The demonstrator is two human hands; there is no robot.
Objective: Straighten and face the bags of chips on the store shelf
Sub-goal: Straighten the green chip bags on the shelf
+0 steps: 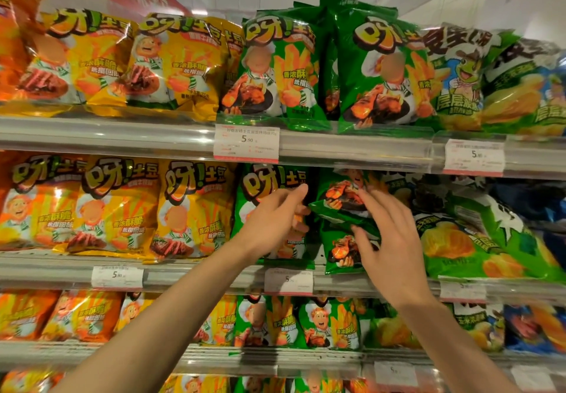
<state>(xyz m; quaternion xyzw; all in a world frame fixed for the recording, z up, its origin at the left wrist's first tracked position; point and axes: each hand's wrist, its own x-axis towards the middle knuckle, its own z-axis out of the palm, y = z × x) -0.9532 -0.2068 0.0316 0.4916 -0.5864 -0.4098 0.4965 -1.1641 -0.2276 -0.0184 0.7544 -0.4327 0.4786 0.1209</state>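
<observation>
Both arms reach up to the second shelf [190,270] of a store rack, where glossy foil bags of chips stand in rows behind a clear plastic front rail. The left hand [272,224] sits at the right edge of an upright green chip bag with a cartoon chef [260,190], its fingers curled round that edge and the forefinger stretched toward the top of the bag. Just beside it, the right hand [389,239] lies spread over a tilted green chip bag [340,196] that leans forward out of the row, its top hidden under the shelf above; the fingers fan across its front and the thumb presses on the lower green chip bag [340,251] standing at the front edge of the shelf beneath it. To the left along the same shelf, yellow chip bags [190,209] face outward in a neat line; to the right, larger green bags printed with potato slices [477,239] slump at an angle. A white price tag [246,143] hangs on the edge of the shelf above, under more green and yellow bags.
</observation>
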